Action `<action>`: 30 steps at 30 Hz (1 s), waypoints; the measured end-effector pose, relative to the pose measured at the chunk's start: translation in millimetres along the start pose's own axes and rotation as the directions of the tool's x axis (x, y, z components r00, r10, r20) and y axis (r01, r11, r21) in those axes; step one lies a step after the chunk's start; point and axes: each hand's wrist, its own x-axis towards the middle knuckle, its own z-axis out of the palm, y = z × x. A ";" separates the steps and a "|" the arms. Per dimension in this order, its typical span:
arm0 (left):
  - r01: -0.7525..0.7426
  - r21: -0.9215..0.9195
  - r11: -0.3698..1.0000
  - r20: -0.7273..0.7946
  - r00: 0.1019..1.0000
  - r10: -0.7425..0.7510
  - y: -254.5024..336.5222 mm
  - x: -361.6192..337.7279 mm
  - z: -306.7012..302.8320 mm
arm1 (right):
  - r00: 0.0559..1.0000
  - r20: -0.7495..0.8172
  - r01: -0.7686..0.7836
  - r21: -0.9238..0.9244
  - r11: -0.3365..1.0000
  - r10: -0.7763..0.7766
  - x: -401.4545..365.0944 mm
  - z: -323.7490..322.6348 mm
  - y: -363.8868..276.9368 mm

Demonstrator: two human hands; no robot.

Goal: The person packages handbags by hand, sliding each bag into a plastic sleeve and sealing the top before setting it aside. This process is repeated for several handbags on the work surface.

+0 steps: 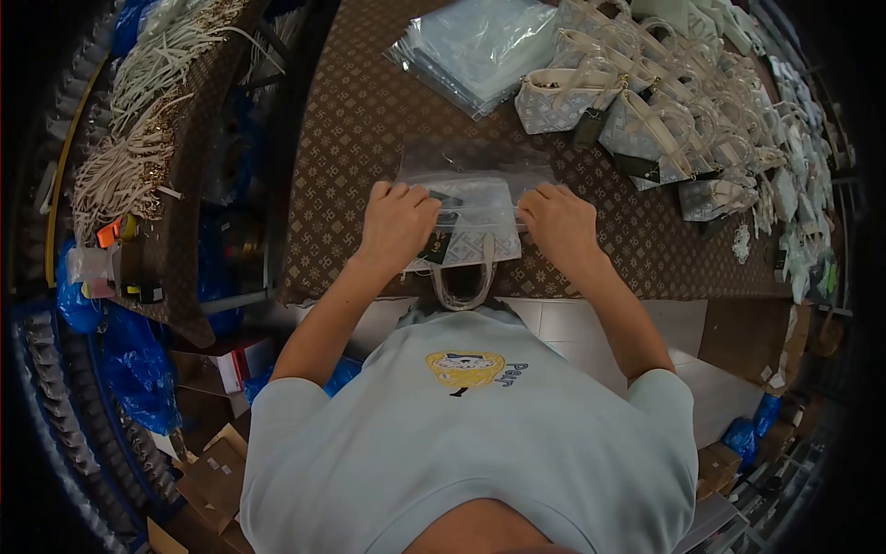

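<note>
A pale patterned handbag [494, 196] lies at the table's near edge, its handle loop toward my body. A clear plastic bag [434, 164] covers its far part and stretches beyond it. My left hand [399, 220] has its fingers curled over the plastic bag's left edge. On the other side my right hand [558, 220] pinches the plastic bag's right edge. Between the hands, the plastic's edge runs across the handbag. A dark green tag [436, 245] with light lettering rests on the handbag beside my left hand.
Flat clear plastic bags [475, 51] are stacked at the back of the brown patterned table [341, 111]. Many similar handbags [664, 120] are heaped at the right. Pale straps [129, 175] hang over a rack on the left. Blue plastic bags [138, 369] and cardboard boxes [217, 475] stand below.
</note>
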 end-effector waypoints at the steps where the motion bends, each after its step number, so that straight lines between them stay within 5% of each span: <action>1: -0.003 0.046 0.999 0.022 1.000 0.002 -5.8 -3.7 -3.2 | 1.000 0.002 0.003 0.002 1.000 -0.003 0.6 -2.3 8.3; 5: 0.131 0.265 0.955 0.002 0.991 -0.136 -51.0 -13.6 -14.0 | 0.993 -0.012 -0.121 -0.199 0.972 0.121 10.3 -8.3 52.8; 7: 0.321 0.363 0.875 0.150 0.906 -0.395 -61.5 -5.9 -14.5 | 0.985 0.000 -0.167 -0.241 0.956 0.172 21.6 -5.6 59.2; 8: 0.323 0.365 0.873 0.151 0.905 -0.398 -59.5 3.7 -23.0 | 0.978 0.011 -0.193 -0.323 0.926 0.207 30.0 -3.1 57.4; 10: 0.553 0.234 0.800 -0.004 0.823 -0.568 -53.2 23.5 -40.6 | 0.970 0.021 -0.214 -0.401 0.891 0.242 37.5 -6.7 49.4; 11: 0.554 0.234 0.799 -0.009 0.823 -0.569 -50.1 20.8 -41.1 | 0.958 -0.218 -0.234 -0.207 0.950 0.189 40.7 -15.9 44.6; 12: 0.512 -0.056 0.857 -0.297 0.811 -0.504 -43.3 11.8 -41.4 | 0.878 -0.446 -0.200 -0.007 0.980 0.176 41.2 -20.8 41.0; 13: 0.350 -0.308 0.885 -0.565 0.681 -0.466 -41.9 7.1 -37.5 | 0.849 -0.487 -0.139 0.167 0.976 0.204 37.9 -5.7 43.5; 14: 0.327 -0.319 0.890 -0.534 0.713 -0.454 -52.3 -5.8 -11.3 | 0.821 -0.520 -0.062 0.332 0.941 0.237 32.9 18.1 48.0; 15: 0.329 -0.318 0.889 -0.531 0.715 -0.455 -54.3 -12.4 7.6 | 0.870 -0.377 -0.118 0.466 0.877 0.318 30.1 35.6 47.0; 16: 0.526 -0.734 0.430 -0.141 0.502 -0.854 -55.4 -13.6 24.2 | 0.870 -0.376 -0.117 0.469 0.875 0.318 30.3 53.1 45.0; 17: 0.543 -0.812 -0.214 0.389 0.229 -0.892 -58.4 -15.7 41.3 | 0.827 -0.018 -0.350 0.766 0.540 0.561 31.2 70.0 42.6; 18: 0.542 -0.814 -0.211 0.384 0.228 -0.894 -66.5 -19.8 63.4 | 0.696 0.390 -0.542 0.837 0.084 0.603 33.7 85.7 44.0; 19: 0.369 -0.837 -0.405 0.480 0.137 -0.867 -77.6 -22.4 86.3 | 0.704 0.385 -0.535 0.841 0.088 0.597 39.2 102.8 50.2; 20: 0.166 -0.807 -0.567 0.583 0.066 -0.810 -85.1 -25.0 101.5 | 0.657 0.449 -0.441 0.880 -0.174 0.606 43.6 120.7 56.3; 21: 0.164 -0.808 -0.566 0.581 0.061 -0.812 -86.9 -27.1 108.9 | 0.612 0.523 -0.315 0.849 -0.423 0.594 43.8 133.7 59.3; 24: 0.054 -0.834 -0.549 0.549 0.163 -0.819 -88.6 -26.8 130.6 | 0.658 0.544 -0.211 0.797 -0.566 0.521 46.9 151.1 62.7; 26: -0.025 -0.812 -0.583 0.572 0.162 -0.804 -86.9 -31.8 147.8 | 0.633 0.549 -0.185 0.792 -0.581 0.546 40.3 161.6 61.7; 28: 0.048 -0.841 -0.539 0.536 0.207 -0.818 -77.7 -42.8 155.3 | 0.607 0.558 -0.165 0.785 -0.597 0.566 27.9 176.0 60.5; 30: 0.177 -0.868 -0.465 0.497 0.262 -0.827 -68.1 -48.8 157.2 | 0.538 0.579 -0.308 0.812 -0.497 0.612 12.2 190.3 63.4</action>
